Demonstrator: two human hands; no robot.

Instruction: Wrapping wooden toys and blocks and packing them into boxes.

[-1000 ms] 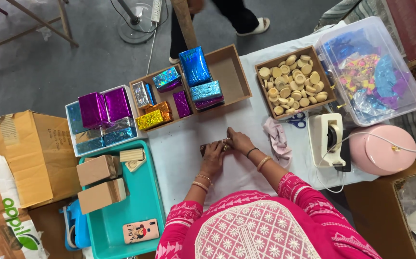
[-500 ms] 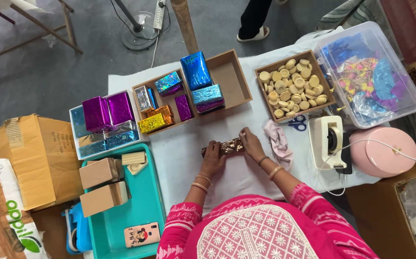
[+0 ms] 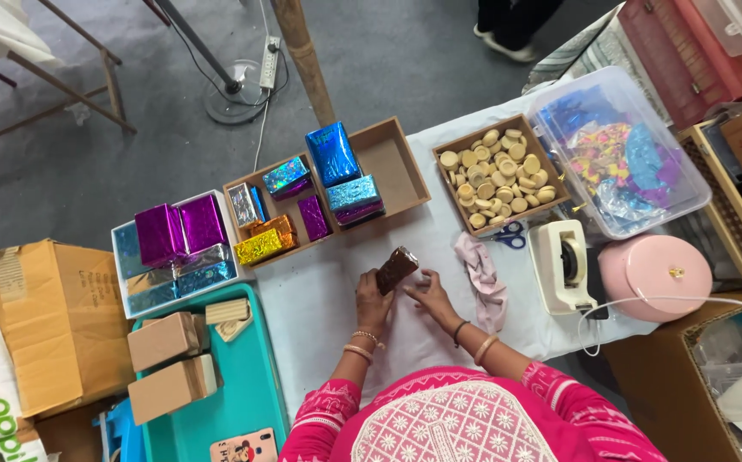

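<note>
We see a small brown box (image 3: pixel 396 269) tilted up off the table (image 3: pixel 320 316), held at its lower end by the left hand (image 3: pixel 374 301), fingers closed round it. The right hand (image 3: pixel 427 293) sits just beside, fingers spread on the white cloth near the box's lower edge; it looks loose, w/ nothing gripped.

Around the hands there's bare cloth, esp. to the left and toward the person. A pink rag (image 3: pixel 482 278) lies just right of the right hand. Beyond it, scissors (image 3: pixel 511 234), a tape dispenser (image 3: pixel 563 265) and a pink round tin (image 3: pixel 655 275).

Up top, a long tray (image 3: pixel 401 171) holds foil-wrapped boxes, the blue one (image 3: pixel 332 154) standing tallest; its right compartment shows bare cardboard. Right of that, a tray of pale discs (image 3: pixel 498 171), then a clear tub (image 3: pixel 619 154) w/ coloured bits.

Left, a white tray (image 3: pixel 123 274) w/ purple boxes (image 3: pixel 181 229), close to the table's left edge. Below it, a teal tray (image 3: pixel 251 385) w/ plain brown boxes (image 3: pixel 166 364). A carton (image 3: pixel 54 316) stands on the floor further left.
</note>
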